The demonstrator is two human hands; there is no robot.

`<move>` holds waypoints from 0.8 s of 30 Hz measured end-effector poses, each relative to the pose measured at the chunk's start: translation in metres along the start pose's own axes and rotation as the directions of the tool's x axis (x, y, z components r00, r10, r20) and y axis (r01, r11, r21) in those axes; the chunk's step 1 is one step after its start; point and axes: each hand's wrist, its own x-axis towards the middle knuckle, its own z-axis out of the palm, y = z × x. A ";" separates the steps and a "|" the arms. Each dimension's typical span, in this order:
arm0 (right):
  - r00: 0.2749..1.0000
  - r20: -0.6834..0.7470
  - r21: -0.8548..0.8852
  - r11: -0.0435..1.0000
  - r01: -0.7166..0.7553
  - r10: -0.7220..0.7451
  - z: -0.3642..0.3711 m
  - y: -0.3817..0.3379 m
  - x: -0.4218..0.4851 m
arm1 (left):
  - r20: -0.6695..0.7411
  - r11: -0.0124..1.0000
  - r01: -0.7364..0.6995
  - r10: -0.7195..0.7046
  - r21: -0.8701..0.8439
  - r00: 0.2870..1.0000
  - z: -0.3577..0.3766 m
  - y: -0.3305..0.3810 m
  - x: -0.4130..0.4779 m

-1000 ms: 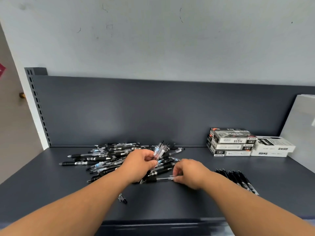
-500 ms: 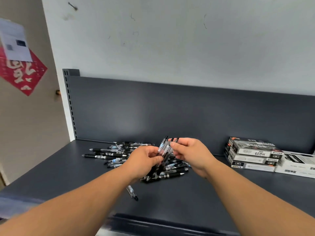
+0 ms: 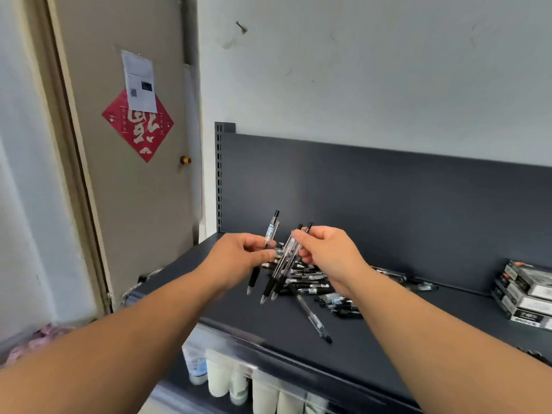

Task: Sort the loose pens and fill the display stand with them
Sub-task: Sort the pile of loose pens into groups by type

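Two bare hands work above a dark shelf (image 3: pixel 268 324), raised clear of a pile (image 3: pixel 310 283) of black-and-clear pens that lies on the shelf close to the back panel (image 3: pixel 388 204). The left hand (image 3: pixel 239 256) curls its fingers round a single pen (image 3: pixel 271 233), gripping it about mid-barrel; the clicker end points up and the tip down, the barrel leaning slightly right at the top. The right hand (image 3: pixel 327 255), just right of it, pinches a bundle (image 3: pixel 283 264) of two or three pens near their top ends between thumb and curled fingers; the barrels slant down and left, so their tips hang just right of the single pen's tip, above the shelf. Whether the left thumb touches the bundle cannot be told; the hands are near each other, with the held pens between them.

A stray pen (image 3: pixel 313 319) runs out of the pile's near edge toward the near right, lying flat on the shelf. Stacked boxes (image 3: pixel 525 291) sit at the right end of the shelf, well apart from the pile. On the left, a door (image 3: pixel 134 204) carries a red diamond paper (image 3: pixel 140 135), with a white sheet (image 3: pixel 139 82) overlapping its top corner. Pale bottles (image 3: pixel 221 380) stand blurred below the shelf's near edge.
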 end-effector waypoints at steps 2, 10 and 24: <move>1.000 -0.001 0.004 1.000 -0.026 0.026 0.019 -0.003 0.003 | -0.033 0.999 0.029 -0.029 -0.020 0.999 -0.024 -0.009 0.002; 0.985 -0.022 -0.098 0.980 -0.174 0.173 0.119 -0.006 0.035 | 0.049 0.986 0.154 -0.157 0.066 0.986 -0.107 -0.069 0.025; 0.876 0.015 -0.082 0.874 -0.479 0.481 0.177 0.027 0.046 | 0.226 0.959 0.200 -0.244 0.200 0.943 -0.115 -0.122 0.055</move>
